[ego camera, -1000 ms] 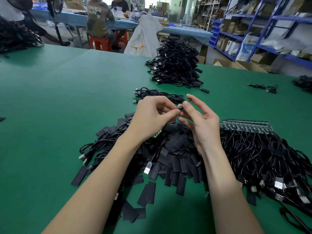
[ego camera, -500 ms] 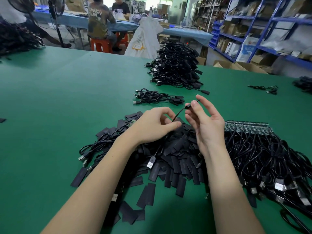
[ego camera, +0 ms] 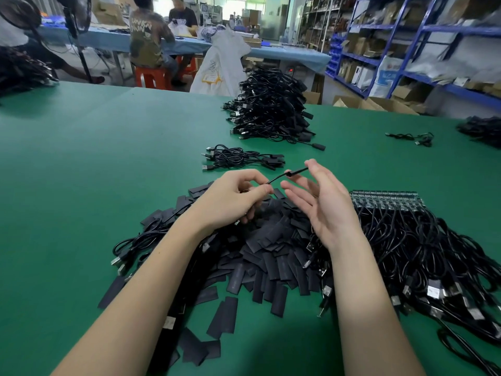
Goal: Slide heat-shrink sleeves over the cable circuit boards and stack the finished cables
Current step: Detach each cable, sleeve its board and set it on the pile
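Over green table, left hand pinches cable; right hand, fingers spread, touches its tip

Both forearms are bare to the frame's lower edge, from 6 o'clock upward; no sleeves show. The left hand and right hand wear nothing.

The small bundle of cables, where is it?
The small bundle lies on the green table, just beyond the hands, before the tall cable stack.
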Demonstrator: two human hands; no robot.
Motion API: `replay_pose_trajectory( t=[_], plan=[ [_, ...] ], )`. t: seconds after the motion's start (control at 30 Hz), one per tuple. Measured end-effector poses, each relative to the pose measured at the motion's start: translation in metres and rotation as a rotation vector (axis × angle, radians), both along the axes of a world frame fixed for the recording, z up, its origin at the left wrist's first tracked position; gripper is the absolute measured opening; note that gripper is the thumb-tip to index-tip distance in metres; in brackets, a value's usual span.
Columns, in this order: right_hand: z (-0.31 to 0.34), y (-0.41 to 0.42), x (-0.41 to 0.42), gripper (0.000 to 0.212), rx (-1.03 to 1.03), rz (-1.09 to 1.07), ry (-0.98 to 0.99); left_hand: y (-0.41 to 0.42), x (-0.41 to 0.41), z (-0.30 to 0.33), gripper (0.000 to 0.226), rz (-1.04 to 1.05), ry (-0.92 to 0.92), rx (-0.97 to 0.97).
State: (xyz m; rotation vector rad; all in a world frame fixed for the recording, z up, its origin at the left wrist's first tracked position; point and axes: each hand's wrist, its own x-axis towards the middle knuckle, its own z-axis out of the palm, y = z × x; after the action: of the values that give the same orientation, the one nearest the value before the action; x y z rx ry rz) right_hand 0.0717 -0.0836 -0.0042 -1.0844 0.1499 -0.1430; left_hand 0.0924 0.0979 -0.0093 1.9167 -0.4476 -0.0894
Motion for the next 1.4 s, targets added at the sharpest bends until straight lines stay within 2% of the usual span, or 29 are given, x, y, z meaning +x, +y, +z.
replay_pose_trajectory(
  t=[0.07,0.3,0.43,0.6,0.8,0.9,1.0,1.2,1.3,1.4],
  plan=[
    [0.001,0.0,0.0,0.037,0.008,0.024,0.016,0.001,0.002,0.0,0.015,0.023,-0.038,0.032],
    [-0.004,-0.004,0.001,0.042,-0.019,0.048,0.047,-0.011,0.024,0.031,0.012,0.181,-0.298,0.151],
    [-0.005,-0.005,0.001,0.041,-0.074,0.072,0.092,-0.02,0.069,0.041,0.02,0.216,-0.366,0.403],
    [-0.007,-0.005,0.004,0.043,-0.131,0.089,0.106,-0.022,0.126,0.022,0.031,0.318,-0.471,0.675],
    [-0.011,-0.006,0.006,0.042,-0.161,0.099,0.096,-0.013,0.171,0.011,0.034,0.27,-0.443,0.881],
    [-0.011,-0.006,0.007,0.04,-0.168,0.107,0.094,-0.01,0.177,0.002,0.045,0.188,-0.367,0.984],
    [-0.012,-0.005,0.006,0.036,-0.193,0.121,0.088,-0.009,0.168,-0.005,0.055,0.177,-0.35,0.921],
    [-0.013,0.001,0.007,0.022,-0.27,0.144,0.1,-0.004,0.119,-0.009,0.047,0.176,-0.319,0.641],
    [-0.013,0.006,0.007,0.019,-0.369,0.136,0.104,-0.005,0.082,-0.011,0.036,0.168,-0.326,0.516],
    [-0.015,0.013,0.006,0.015,-0.585,0.112,0.11,-0.001,0.047,-0.013,0.015,0.217,-0.387,0.363]
  ],
)
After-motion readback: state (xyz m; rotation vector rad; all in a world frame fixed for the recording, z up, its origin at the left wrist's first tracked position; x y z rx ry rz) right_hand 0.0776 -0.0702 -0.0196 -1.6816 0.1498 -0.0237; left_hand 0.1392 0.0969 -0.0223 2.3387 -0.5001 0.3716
